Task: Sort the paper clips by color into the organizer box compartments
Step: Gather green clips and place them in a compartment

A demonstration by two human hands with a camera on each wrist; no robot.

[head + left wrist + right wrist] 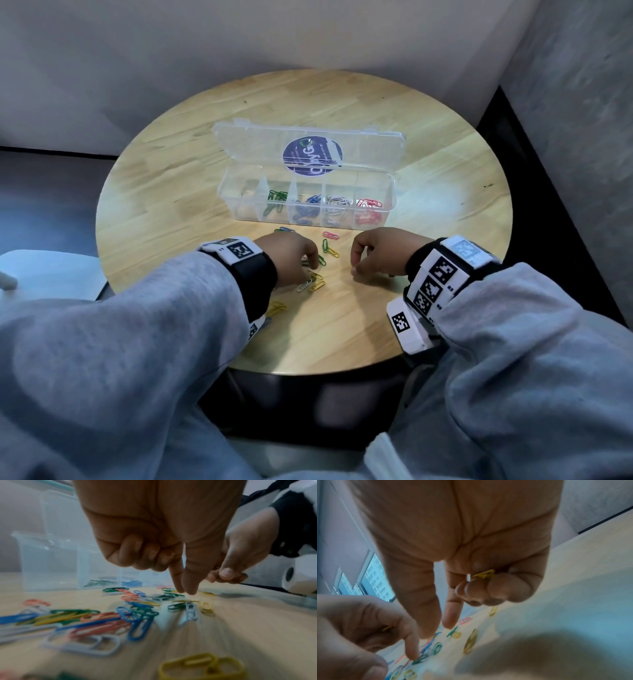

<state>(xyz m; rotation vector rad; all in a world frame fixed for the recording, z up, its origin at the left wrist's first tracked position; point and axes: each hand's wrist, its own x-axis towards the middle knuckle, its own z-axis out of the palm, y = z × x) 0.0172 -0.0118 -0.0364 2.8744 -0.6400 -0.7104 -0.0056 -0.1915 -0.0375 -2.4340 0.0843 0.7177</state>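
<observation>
The clear organizer box (236, 205) stands open mid-table, with green (275, 198), blue (308, 205), white (337, 204) and red (368, 207) clips in separate compartments; its leftmost one holds none. Loose paper clips (137, 609) of mixed colours lie in front of it. My left hand (310, 270) points thumb and index down among them, the index tip on a green clip (419, 660); a yellow clip (386, 628) peeks from its curled fingers. My right hand (356, 270) holds yellow clips (483, 574) in its curled fingers, thumb and index extended towards the table.
The round wooden table (428, 171) sits in a corner between walls. The box lid (308, 150), with a purple sticker, lies back behind the box. More yellow clips (276, 307) lie near the left wrist. A pale seat (44, 270) is left of the table.
</observation>
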